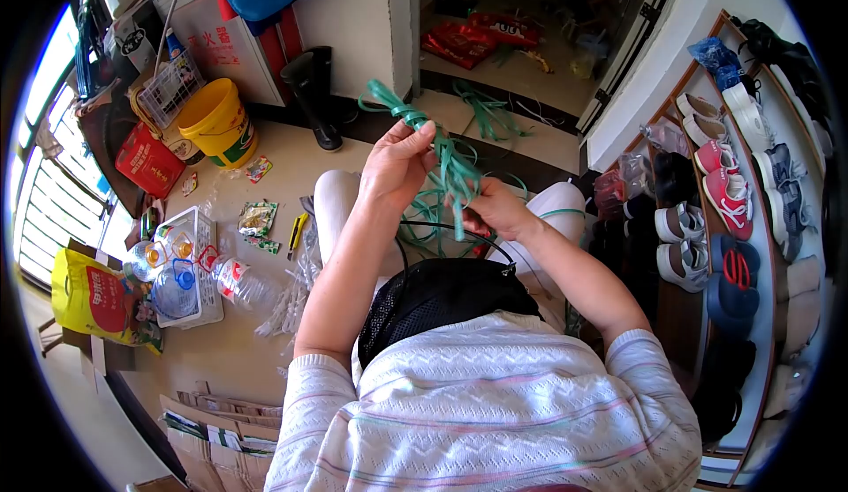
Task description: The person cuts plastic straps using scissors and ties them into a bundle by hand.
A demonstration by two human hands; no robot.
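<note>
The person sits with a tangled bundle of flat, glossy green plastic strapping (458, 170) raised above the lap, between the two knees. The left hand (398, 160) is clamped on its upper end, thumb pressed against curled fingers where the strands gather tightly and a few loops stick out beyond the grip. The right hand (505, 210) is lower down, its fingers drawn together on the lower strands, though the fingertips are partly hidden by the green loops. Looser lengths trail beneath, above a black mesh cloth (442, 292) lying across the lap. The strapping looks very light and hardly fragile: bendable but springy, so loops would likely push back open when released, and its smooth faces could slide over one another. The gathered upper part seems the surest place for a firm pinch; a single loose strand would give less control and could snag in the tangle. A second heap of green plastic strips (488, 110) lies on the floor by the doorway, and a yellow-handled cutter (298, 235) rests on the floor beyond the left knee.
</note>
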